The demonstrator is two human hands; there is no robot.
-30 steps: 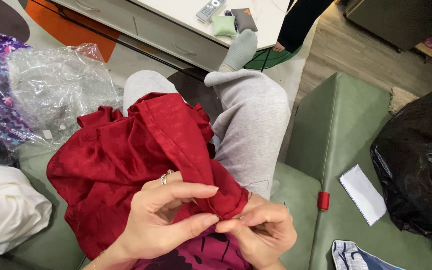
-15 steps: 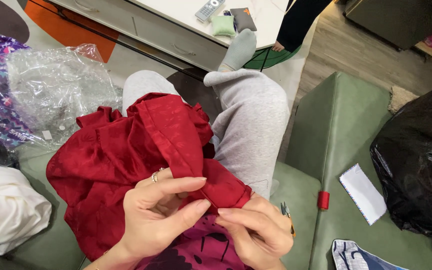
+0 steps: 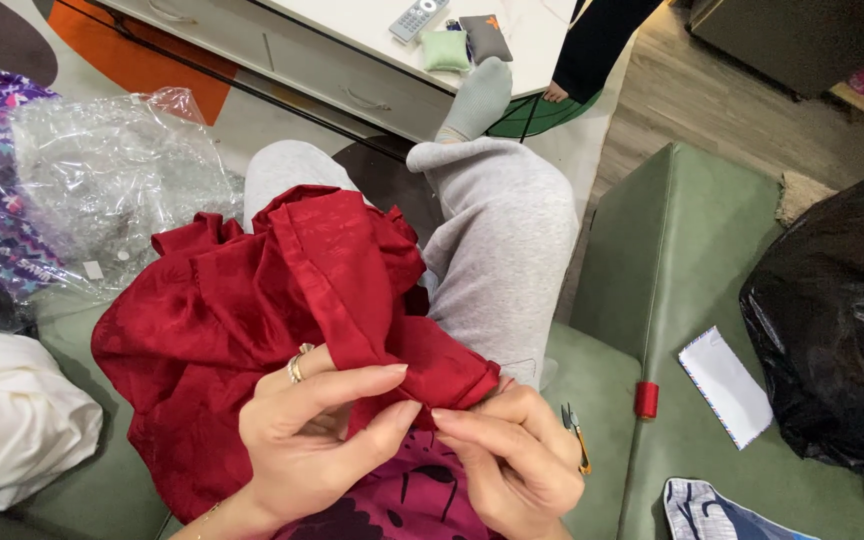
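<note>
Looked steeply down from head height onto the lap, close to both hands at 6 o'clock. Faced forward toward a white table (image 3: 372, 60) at 12 o'clock, green sofa (image 3: 672, 250) running off at 3 o'clock. Only one view, nothing shared.

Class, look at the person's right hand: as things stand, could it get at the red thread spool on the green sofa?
Probably yes: the red thread spool lies uncovered just beyond the right hand, though that hand is pinching the red fabric.

Green sofa (image 3: 672, 250) w/ red thread spool (image 3: 646, 399), envelope (image 3: 725, 385), snips (image 3: 576, 437), black bag (image 3: 832, 320).
</note>
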